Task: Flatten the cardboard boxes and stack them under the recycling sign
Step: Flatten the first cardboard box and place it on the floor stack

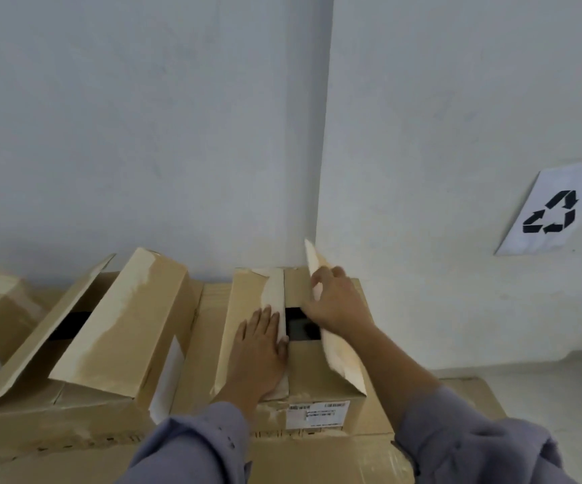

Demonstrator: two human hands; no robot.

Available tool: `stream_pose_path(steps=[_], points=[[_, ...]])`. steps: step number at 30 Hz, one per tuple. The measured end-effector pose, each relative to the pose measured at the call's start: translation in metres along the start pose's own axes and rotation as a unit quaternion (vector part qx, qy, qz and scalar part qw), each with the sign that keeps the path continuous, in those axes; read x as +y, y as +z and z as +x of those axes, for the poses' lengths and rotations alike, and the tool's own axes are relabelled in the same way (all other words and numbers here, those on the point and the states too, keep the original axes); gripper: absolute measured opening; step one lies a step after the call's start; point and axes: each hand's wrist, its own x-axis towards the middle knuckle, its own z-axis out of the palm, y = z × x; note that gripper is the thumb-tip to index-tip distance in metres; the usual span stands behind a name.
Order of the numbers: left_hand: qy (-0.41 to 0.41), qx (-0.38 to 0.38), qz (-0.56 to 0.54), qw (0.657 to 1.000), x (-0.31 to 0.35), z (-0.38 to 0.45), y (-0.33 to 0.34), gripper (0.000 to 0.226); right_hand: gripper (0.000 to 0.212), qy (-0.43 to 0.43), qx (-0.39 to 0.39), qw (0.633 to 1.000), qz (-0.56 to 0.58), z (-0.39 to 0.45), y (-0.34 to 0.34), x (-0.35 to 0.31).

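- Cardboard box (317, 379) sits right in front of me against the wall (143, 134), top flaps partly open over a dark gap.
- My left hand (259, 347) lies flat, fingers straight, pressing the left flap (251, 302) down.
- My right hand (338, 302) grips the edge of the right flap (341, 358), which is tilted up.
- Second open box (101, 344) stands just beside, to the left.
- Recycling sign (554, 211) hangs on the wall to the right, bare floor (544, 379) beneath it.

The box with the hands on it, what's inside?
Only a dark gap shows between the flaps of the box. The left hand and right hand cover the rest, so its contents can't be seen.
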Motion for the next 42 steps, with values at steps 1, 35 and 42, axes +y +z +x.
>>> stream_pose_path(steps=[1,35,42], points=[[-0.003,-0.001,0.001,1.000,0.000,0.001,0.001,0.089,0.032,0.003,0.009,0.999,-0.030,0.006,-0.013,0.000],[-0.280,-0.011,-0.001,0.960,-0.024,-0.042,-0.027,0.105,0.051,0.137,-0.049,0.989,-0.038,0.031,0.046,0.101],[-0.281,0.066,-0.032,0.957,-0.027,-0.050,-0.009,0.102,0.037,-0.094,0.083,0.985,-0.118,0.081,0.037,0.079]])
